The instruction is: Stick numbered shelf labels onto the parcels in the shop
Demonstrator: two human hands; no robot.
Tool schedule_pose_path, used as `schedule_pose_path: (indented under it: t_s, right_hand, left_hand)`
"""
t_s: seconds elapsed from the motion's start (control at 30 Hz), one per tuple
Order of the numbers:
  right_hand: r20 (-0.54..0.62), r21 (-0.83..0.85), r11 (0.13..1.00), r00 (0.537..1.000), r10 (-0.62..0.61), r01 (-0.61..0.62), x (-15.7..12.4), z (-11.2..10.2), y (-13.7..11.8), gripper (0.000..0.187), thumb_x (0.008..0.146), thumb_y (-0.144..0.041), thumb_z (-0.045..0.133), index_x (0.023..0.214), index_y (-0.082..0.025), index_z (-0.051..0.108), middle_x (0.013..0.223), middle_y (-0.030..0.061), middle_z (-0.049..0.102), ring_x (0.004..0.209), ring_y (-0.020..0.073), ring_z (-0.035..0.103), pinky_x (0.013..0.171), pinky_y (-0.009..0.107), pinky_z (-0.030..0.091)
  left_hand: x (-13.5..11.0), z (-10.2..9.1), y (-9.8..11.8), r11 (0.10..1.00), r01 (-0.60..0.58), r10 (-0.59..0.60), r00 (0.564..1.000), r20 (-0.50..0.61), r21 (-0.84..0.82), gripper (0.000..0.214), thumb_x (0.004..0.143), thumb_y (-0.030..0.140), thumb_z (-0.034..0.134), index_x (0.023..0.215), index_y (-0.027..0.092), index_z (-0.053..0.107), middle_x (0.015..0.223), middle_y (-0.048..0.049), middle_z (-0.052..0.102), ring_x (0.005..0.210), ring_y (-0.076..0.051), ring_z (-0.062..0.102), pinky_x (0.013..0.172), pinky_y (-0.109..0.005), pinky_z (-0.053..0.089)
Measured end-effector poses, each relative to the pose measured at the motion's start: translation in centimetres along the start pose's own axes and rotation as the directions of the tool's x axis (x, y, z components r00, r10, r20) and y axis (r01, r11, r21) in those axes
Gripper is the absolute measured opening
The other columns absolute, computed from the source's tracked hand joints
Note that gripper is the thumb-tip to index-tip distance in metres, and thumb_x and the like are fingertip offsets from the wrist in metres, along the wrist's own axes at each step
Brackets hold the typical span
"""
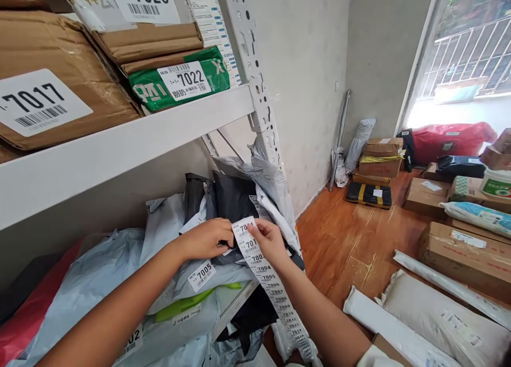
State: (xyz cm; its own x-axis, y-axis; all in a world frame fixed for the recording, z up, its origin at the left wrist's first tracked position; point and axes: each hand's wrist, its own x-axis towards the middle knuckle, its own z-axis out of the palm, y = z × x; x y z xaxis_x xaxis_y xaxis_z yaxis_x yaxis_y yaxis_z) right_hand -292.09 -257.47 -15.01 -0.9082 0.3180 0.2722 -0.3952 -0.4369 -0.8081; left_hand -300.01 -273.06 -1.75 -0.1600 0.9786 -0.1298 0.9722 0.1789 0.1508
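A long white strip of numbered stickers (266, 279) hangs down in front of the lower shelf. My right hand (269, 240) pinches the top of the strip. At the strip's upper left edge, my left hand (207, 238) has its fingers closed on it, over a dark grey mailer bag (233, 198). Grey and pale blue plastic parcels (99, 271) lie heaped on this shelf; one carries a label reading 7005 (202, 275).
The white shelf board (120, 143) above holds cardboard boxes labelled 7017 (38, 103), 7023 and a green parcel 7022 (181, 80). A white steel upright (255, 80) stands at the shelf corner. Boxes and bagged parcels (451, 239) cover the wooden floor at right.
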Motion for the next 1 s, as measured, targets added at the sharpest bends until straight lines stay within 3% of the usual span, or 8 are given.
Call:
schedule_pose_path:
  t_s: [0.07, 0.2, 0.37, 0.53, 0.7, 0.8, 0.9, 1.0]
  right_hand:
    - [-0.045, -0.02, 0.999, 0.998, 0.041, -0.042, 1.1, 0.5, 1.7, 0.043, 0.069, -0.058, 0.072, 0.081, -0.017, 0.068, 0.065, 0.0027, 0.065, 0.06, 0.0164, 0.056, 0.057, 0.027, 0.043]
    - [-0.157, -0.145, 0.988, 0.987, 0.03, -0.053, 1.7, 0.9, 4.1, 0.043, 0.073, -0.059, 0.067, 0.071, -0.016, 0.063, 0.059, 0.0015, 0.06, 0.052, 0.0121, 0.046, 0.049, 0.025, 0.035]
    - [-0.204, -0.221, 0.975, 0.979, -0.01, -0.037, 1.3, 1.0, 4.0, 0.045, 0.076, -0.057, 0.066, 0.058, -0.018, 0.052, 0.051, -0.0031, 0.048, 0.049, 0.0087, 0.035, 0.047, 0.023, 0.027]
    - [-0.028, -0.085, 0.991, 0.995, 0.099, -0.101, 1.0, 0.4, 3.9, 0.042, 0.07, -0.058, 0.069, 0.071, -0.017, 0.061, 0.058, -0.0012, 0.056, 0.053, 0.0119, 0.047, 0.051, 0.024, 0.034]
    - [-0.225, -0.14, 0.983, 0.971, 0.083, -0.117, 0.8, -0.6, 4.0, 0.055, 0.064, -0.059, 0.073, 0.051, -0.022, 0.035, 0.047, -0.0069, 0.036, 0.048, 0.0072, 0.028, 0.047, 0.023, 0.023]
    - [-0.065, -0.051, 0.979, 0.979, 0.194, -0.197, -0.2, -1.6, 3.9, 0.051, 0.054, -0.058, 0.081, 0.064, -0.02, 0.048, 0.055, -0.0057, 0.048, 0.049, 0.0081, 0.036, 0.048, 0.022, 0.028]
    - [-0.095, -0.04, 0.963, 0.961, 0.26, -0.265, -2.4, -3.0, 4.6, 0.055, 0.057, -0.065, 0.076, 0.061, -0.021, 0.043, 0.053, -0.0062, 0.044, 0.049, 0.0076, 0.033, 0.047, 0.022, 0.024]
    - [-0.117, -0.093, 0.963, 0.964, 0.24, -0.251, -5.2, -4.8, 5.8, 0.058, 0.067, -0.063, 0.071, 0.056, -0.022, 0.032, 0.052, -0.0066, 0.035, 0.051, 0.0073, 0.027, 0.048, 0.023, 0.02]
  left_hand:
    - [0.2, 0.5, -0.1, 0.975, 0.157, -0.17, 0.983, -0.075, -0.156, 0.017, 0.08, 0.012, 0.049, 0.078, 0.02, 0.064, 0.086, -0.002, 0.065, 0.085, -0.018, 0.058, 0.078, -0.029, 0.042]
    - [1.3, 1.7, -1.0, 0.814, 0.41, -0.511, 0.842, -0.173, -0.411, 0.026, 0.091, 0.04, 0.047, 0.097, 0.019, 0.06, 0.083, -0.0005, 0.063, 0.079, -0.018, 0.059, 0.071, -0.028, 0.043]
    - [2.3, 2.8, -2.5, 0.752, 0.466, -0.569, 0.815, -0.104, -0.466, 0.036, 0.08, 0.051, 0.062, 0.094, 0.018, 0.061, 0.079, -0.0007, 0.064, 0.073, -0.018, 0.06, 0.064, -0.027, 0.042]
    - [2.7, 3.1, -1.7, 0.783, 0.536, -0.598, 0.788, -0.147, -0.315, 0.029, 0.086, 0.047, 0.053, 0.084, 0.019, 0.059, 0.078, -0.0018, 0.065, 0.073, -0.019, 0.059, 0.063, -0.028, 0.039]
    - [3.7, 3.9, 0.1, 0.822, 0.564, -0.536, 0.813, -0.227, 0.08, 0.017, 0.095, 0.035, 0.038, 0.09, 0.023, 0.049, 0.091, -0.0026, 0.061, 0.084, -0.021, 0.059, 0.067, -0.03, 0.037]
    - [4.3, 4.6, 0.4, 0.807, 0.552, -0.523, 0.833, -0.178, 0.212, 0.018, 0.097, 0.032, 0.032, 0.09, 0.023, 0.047, 0.095, -0.0047, 0.059, 0.091, -0.023, 0.059, 0.071, -0.032, 0.04]
    - [5.2, 4.7, 0.6, 0.804, 0.537, -0.538, 0.84, -0.074, 0.257, 0.02, 0.097, 0.031, 0.032, 0.09, 0.022, 0.049, 0.097, -0.0061, 0.059, 0.095, -0.024, 0.06, 0.079, -0.034, 0.043]
    - [7.3, 3.5, 0.9, 0.734, 0.612, -0.645, 0.764, 0.018, 0.294, 0.022, 0.094, 0.033, 0.041, 0.104, 0.017, 0.052, 0.104, -0.0115, 0.062, 0.096, -0.027, 0.063, 0.081, -0.037, 0.046]
